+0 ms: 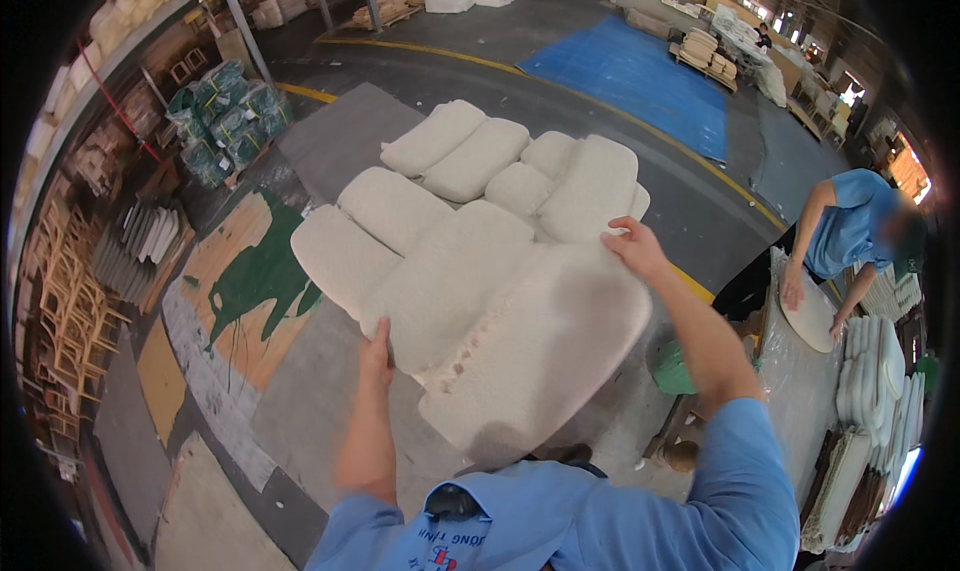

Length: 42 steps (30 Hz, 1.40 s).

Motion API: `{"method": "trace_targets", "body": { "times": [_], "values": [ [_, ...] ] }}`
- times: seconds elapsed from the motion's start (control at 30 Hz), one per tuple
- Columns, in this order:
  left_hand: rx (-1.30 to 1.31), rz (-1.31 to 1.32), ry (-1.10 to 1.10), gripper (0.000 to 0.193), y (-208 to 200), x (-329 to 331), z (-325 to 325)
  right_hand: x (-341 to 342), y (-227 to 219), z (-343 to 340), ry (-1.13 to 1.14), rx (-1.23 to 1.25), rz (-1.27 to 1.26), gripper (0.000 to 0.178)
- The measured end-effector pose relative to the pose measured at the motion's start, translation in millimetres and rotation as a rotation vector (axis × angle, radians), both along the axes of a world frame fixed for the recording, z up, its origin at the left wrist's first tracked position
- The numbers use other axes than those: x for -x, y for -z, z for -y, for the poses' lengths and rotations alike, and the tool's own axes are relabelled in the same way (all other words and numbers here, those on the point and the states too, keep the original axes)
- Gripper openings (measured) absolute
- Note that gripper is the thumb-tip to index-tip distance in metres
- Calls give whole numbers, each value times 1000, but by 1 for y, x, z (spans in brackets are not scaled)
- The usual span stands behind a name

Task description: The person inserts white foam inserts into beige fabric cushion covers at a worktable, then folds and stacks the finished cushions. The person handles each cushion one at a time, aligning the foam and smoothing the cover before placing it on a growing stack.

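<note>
A large cream padded cushion (560, 336) lies slantwise in front of me, with a rough, pitted seam between its two broad parts. At its left edge my left hand (377, 353) is closed, thumb up on the cloth. My right hand (637, 248) pinches the far right corner with bent fingers. Behind and left of it rest similar cream cushions (395, 211), some in joined pairs. Farther back sit more cushions (590, 186), partly overlapping. What supports the near cushion is hidden.
To the right a co-worker in blue (850, 221) has both hands on an oval cream pad (805, 316) on a table. Stacked pads (875, 371) stand beside that table. Green wrapped bundles (225, 121) and wooden frames (75, 321) are at left. A green container (673, 369) is near my right arm.
</note>
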<state>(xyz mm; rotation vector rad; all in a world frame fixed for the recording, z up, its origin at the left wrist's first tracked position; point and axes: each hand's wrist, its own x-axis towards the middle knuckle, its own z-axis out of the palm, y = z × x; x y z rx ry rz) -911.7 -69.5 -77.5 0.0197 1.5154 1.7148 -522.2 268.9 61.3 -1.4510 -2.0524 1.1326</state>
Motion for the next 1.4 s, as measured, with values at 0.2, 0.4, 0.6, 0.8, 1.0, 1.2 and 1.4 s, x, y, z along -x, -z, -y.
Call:
{"method": "trace_targets", "body": {
  "times": [0.2, 0.4, 0.6, 0.8, 1.0, 1.2, 1.4],
  "values": [
    [145, 120, 274, 71, 8, -57, 77, -41, 119, 38, 260, -310, 142, 65],
    [127, 134, 446, 66, -5, -132, 92, -12, 159, 107, 424, 441, -277, 64],
    [-8, 162, 433, 63, -6, -158, 78, -6, 153, 78, 283, 288, -1, 56],
    [51, 141, 473, 61, -13, -158, 66, -52, 183, 149, 514, 233, -393, 55],
    [100, 458, 128, 56, -11, -151, 69, -166, 258, 334, 482, 254, 95, 46],
    [302, 204, 550, 51, 18, -230, 31, -331, 306, 544, 1069, 759, 370, 65],
    [537, -109, 1067, 47, 45, -351, 17, -405, 288, 644, 1421, 884, 69, 69]
  ]
}}
